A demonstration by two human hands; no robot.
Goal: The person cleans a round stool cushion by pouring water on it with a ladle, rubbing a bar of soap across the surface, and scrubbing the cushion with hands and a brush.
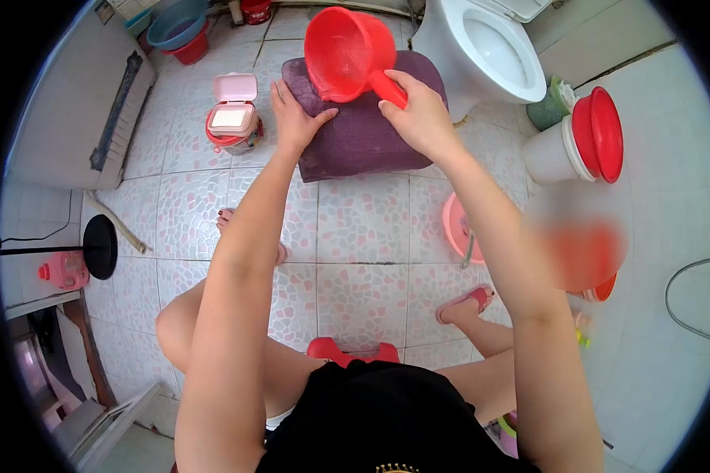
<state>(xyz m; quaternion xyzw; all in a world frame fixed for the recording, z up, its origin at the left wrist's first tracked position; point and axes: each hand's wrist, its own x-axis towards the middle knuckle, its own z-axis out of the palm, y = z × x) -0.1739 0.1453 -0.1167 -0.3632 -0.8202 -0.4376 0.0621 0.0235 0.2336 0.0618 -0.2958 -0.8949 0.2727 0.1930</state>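
Hands: L [297, 124] wide on purple bundle [355, 147], R [420, 117] rnd dipper hdl [387, 90].

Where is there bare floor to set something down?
Bare tiles lie between the purple block, pink basin and red stool. Another patch lies between the soap box and pale pipe. It is crowded at right, where toilet, white bucket and red basins stand close. The purple block's top is busy with the left hand and red dipper.
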